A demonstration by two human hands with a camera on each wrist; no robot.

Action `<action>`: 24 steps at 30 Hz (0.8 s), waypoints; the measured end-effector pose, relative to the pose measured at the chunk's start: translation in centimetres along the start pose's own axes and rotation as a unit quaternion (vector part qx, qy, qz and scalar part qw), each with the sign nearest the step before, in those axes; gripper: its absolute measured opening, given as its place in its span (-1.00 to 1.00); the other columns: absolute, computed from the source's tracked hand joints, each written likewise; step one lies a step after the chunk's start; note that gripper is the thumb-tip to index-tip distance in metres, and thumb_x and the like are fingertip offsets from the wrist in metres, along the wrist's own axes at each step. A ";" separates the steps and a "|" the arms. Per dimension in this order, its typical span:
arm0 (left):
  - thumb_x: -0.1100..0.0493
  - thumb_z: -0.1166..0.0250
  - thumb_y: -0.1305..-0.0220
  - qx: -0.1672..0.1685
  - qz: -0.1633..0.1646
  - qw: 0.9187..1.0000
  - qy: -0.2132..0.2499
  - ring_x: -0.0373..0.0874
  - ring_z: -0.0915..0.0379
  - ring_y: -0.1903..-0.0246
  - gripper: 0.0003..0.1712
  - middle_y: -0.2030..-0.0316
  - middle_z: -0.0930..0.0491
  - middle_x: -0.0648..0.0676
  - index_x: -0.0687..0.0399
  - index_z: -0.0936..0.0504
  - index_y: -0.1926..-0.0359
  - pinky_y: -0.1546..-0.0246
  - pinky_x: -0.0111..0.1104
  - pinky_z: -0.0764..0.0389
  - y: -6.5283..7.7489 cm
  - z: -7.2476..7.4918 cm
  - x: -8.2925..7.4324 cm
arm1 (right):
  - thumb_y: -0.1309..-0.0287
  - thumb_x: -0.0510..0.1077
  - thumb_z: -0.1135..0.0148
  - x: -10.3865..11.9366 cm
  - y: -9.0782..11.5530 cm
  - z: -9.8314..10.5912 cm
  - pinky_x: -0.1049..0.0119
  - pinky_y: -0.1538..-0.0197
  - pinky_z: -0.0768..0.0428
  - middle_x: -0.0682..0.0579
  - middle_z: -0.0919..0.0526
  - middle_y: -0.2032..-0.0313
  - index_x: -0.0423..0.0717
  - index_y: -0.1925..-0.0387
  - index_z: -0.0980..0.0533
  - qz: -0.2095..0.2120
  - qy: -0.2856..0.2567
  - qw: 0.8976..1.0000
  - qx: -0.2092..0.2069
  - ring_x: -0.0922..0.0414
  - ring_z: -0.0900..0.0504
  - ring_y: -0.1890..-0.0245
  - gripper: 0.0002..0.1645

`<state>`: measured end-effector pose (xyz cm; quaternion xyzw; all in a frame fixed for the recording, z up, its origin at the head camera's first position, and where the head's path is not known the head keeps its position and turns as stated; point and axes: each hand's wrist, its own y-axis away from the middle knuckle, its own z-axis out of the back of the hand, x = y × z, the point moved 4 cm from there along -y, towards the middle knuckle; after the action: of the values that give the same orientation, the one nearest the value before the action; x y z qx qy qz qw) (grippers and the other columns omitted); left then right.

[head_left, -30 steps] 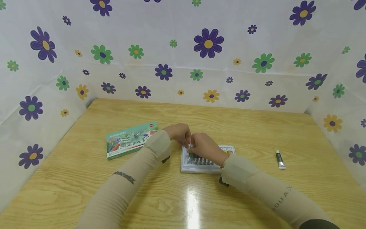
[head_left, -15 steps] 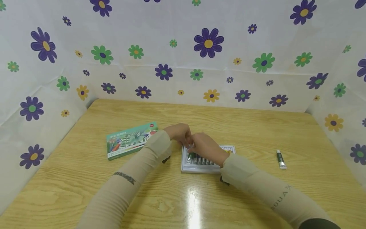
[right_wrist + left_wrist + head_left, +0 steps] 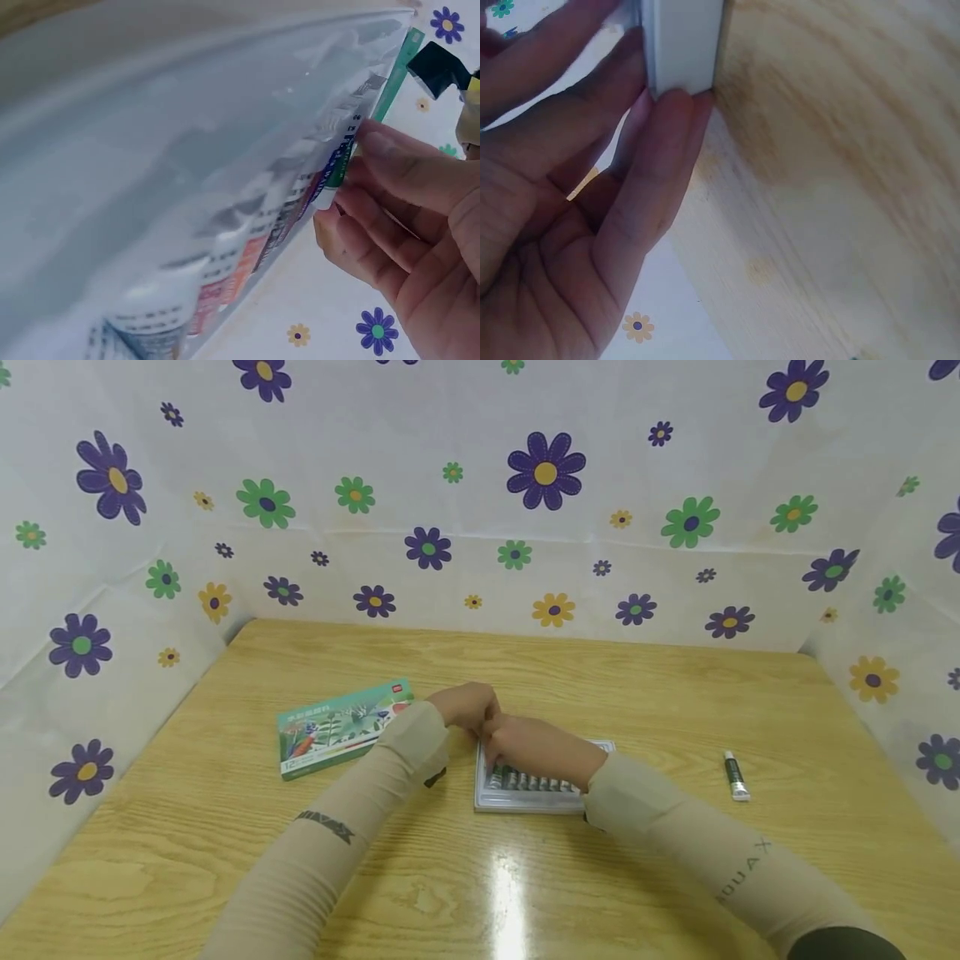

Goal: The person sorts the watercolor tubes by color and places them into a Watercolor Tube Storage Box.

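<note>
A white plastic tray (image 3: 525,807) of paint tubes lies on the table in front of me, its tubes side by side. My left hand (image 3: 468,706) holds the tray's far left corner, with fingertips on the white edge (image 3: 686,56) in the left wrist view. At the tray's left end, my right hand (image 3: 542,747) pinches the cap end of a green paint tube (image 3: 337,172). Its thumb lies along the tube in the right wrist view. The right hand hides the upper part of several tubes in the head view.
A green printed paint box (image 3: 341,731) lies to the left, partly behind the left sleeve. One dark green paint tube (image 3: 736,775) lies alone on the wooden table (image 3: 420,877) to the right. A flower-patterned cloth (image 3: 480,510) surrounds the table at back and sides.
My right hand has turned and dropped lower over the tray's left end, and the green tube has settled among the others. The left hand stays at the corner.
</note>
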<state>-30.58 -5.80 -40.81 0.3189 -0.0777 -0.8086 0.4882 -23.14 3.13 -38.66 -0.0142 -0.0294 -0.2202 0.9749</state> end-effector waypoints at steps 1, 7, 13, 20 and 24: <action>0.45 -0.29 -0.01 -0.001 0.001 1.000 -0.003 -0.26 -0.24 0.61 -0.78 0.62 -0.51 -0.08 0.09 -0.65 0.63 0.58 -0.52 -0.30 0.0 0.0 0.0 | -0.10 -0.30 -0.24 0.0 0.0 0.0 0.43 0.06 -0.57 0.01 -0.67 0.21 -0.05 0.39 -0.71 -0.004 -0.010 1.000 0.002 0.15 -0.60 0.13 -0.84; 0.51 -0.17 -0.03 0.001 0.005 1.000 0.007 -0.25 -0.31 0.58 -0.75 0.49 -0.65 0.01 0.17 -0.72 0.48 0.55 -0.51 -0.37 -0.1 0.0 0.1 | -0.12 -0.32 -0.20 0.0 -0.2 -0.3 0.43 0.11 -0.58 -0.03 -0.67 0.22 -0.12 0.40 -0.69 -0.006 -0.027 0.999 0.025 0.15 -0.61 0.19 -0.84; 0.41 -0.27 -0.12 0.001 -0.001 1.000 0.005 -0.25 -0.41 0.54 -0.86 0.29 -0.72 0.13 0.17 -0.73 0.41 0.48 -0.51 -0.51 0.0 0.0 0.0 | -0.05 -0.38 -0.23 -0.3 -0.3 -0.1 0.45 0.15 -0.59 -0.01 -0.70 0.29 -0.13 0.41 -0.70 -0.013 -0.049 0.998 0.030 0.13 -0.64 0.20 -0.82; 0.38 -0.30 -0.11 0.001 0.000 1.000 0.012 -0.26 -0.41 0.54 -0.90 0.30 -0.72 0.12 0.17 -0.73 0.41 0.48 -0.52 -0.51 0.1 0.0 0.0 | -0.07 -0.34 -0.24 -0.4 -0.3 0.0 0.47 0.18 -0.60 0.01 -0.71 0.31 -0.10 0.39 -0.71 -0.026 -0.049 0.998 0.041 0.16 -0.65 0.22 -0.84; 0.34 -0.29 -0.13 0.000 0.003 1.000 0.016 -0.26 -0.46 0.49 -0.90 0.27 -0.73 0.11 0.14 -0.74 0.38 0.42 -0.49 -0.56 0.3 0.0 -0.1 | -0.07 -0.34 -0.24 -0.5 -0.3 -0.1 0.45 0.18 -0.60 0.02 -0.72 0.31 -0.09 0.40 -0.71 -0.036 -0.052 0.997 0.042 0.17 -0.65 0.26 -0.83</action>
<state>-30.38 -5.88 -40.66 0.3315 -0.0714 -0.8021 0.4916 -23.70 3.02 -38.80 0.0165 -0.0901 -0.2529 0.9631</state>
